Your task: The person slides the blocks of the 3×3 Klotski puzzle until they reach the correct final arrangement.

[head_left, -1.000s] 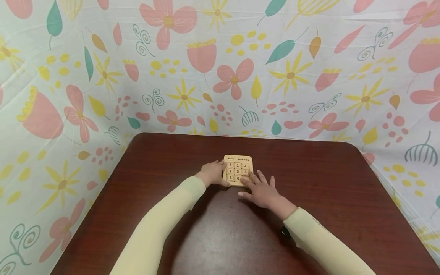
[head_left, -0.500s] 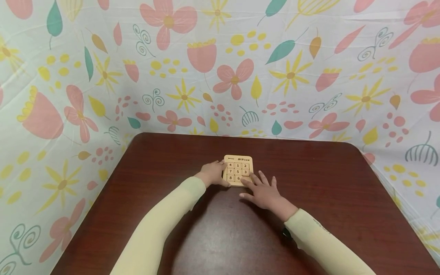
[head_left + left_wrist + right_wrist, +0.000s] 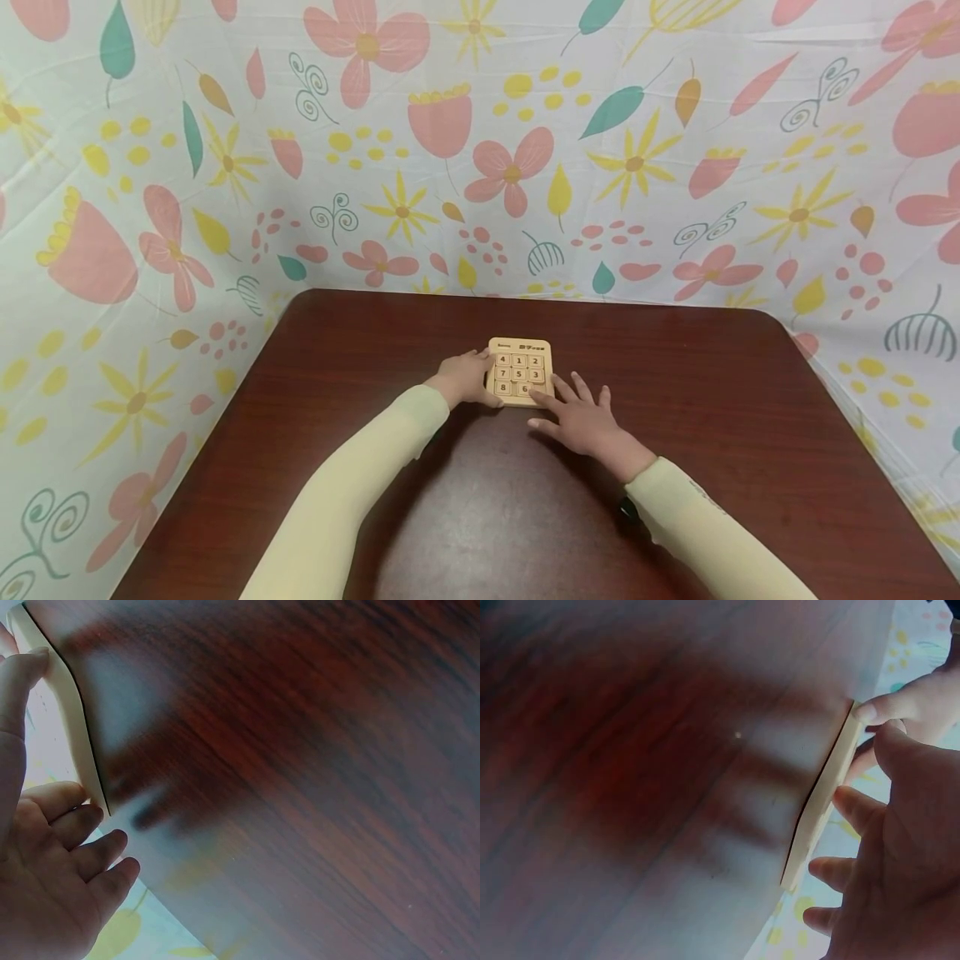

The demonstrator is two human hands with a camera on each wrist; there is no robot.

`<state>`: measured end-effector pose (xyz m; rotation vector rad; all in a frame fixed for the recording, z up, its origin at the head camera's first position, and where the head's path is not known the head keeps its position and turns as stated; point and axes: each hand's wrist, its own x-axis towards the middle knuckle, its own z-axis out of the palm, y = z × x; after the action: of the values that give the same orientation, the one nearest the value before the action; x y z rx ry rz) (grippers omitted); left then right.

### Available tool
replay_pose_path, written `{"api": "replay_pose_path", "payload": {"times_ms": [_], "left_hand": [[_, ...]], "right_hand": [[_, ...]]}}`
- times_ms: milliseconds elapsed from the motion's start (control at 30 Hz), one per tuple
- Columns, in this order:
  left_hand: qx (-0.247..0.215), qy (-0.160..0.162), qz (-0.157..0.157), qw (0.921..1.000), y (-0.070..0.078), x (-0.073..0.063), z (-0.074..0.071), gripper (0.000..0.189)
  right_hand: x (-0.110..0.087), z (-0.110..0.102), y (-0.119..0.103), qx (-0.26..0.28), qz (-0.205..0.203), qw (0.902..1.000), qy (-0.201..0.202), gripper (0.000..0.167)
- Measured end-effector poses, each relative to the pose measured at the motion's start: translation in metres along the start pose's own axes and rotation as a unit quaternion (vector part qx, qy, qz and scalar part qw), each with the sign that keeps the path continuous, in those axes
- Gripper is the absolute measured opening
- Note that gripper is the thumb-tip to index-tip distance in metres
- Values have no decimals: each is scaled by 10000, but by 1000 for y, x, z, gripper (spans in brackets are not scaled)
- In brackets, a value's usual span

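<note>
A wooden number sliding puzzle (image 3: pixel 519 374) lies flat on the dark table in the head view. Its rows read 4 1 2, 7 5 3, and 8 with a 6 tile (image 3: pixel 525 389) standing partway across the bottom row. My left hand (image 3: pixel 465 379) holds the board's left side, thumb at the lower corner and fingers along the edge; the left wrist view shows that thumb (image 3: pixel 30 675) on the rim. My right hand (image 3: pixel 588 422) has its fingers spread, the index fingertip touching the 6 tile. In the right wrist view the board (image 3: pixel 821 795) appears edge-on.
The reddish-brown table (image 3: pixel 480 517) has rounded far corners. Floral cloth (image 3: pixel 465 150) hangs behind it and along its sides. Both forearms wear pale yellow sleeves (image 3: pixel 337 492).
The 6 tile has slid a little to the right along the bottom row, and my right hand has moved right with it. My left hand and the board stay put.
</note>
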<state>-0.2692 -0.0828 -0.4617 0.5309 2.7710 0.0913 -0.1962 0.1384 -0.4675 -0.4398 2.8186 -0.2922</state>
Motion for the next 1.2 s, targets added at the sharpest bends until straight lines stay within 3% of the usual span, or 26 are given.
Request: {"api": "replay_pose_path", "payload": {"times_ms": [1200], "left_hand": [[19,-16,32,10000,-1,1,2,96]], "right_hand": [[-6,-1,14,-102,87,9999,99,59]]}}
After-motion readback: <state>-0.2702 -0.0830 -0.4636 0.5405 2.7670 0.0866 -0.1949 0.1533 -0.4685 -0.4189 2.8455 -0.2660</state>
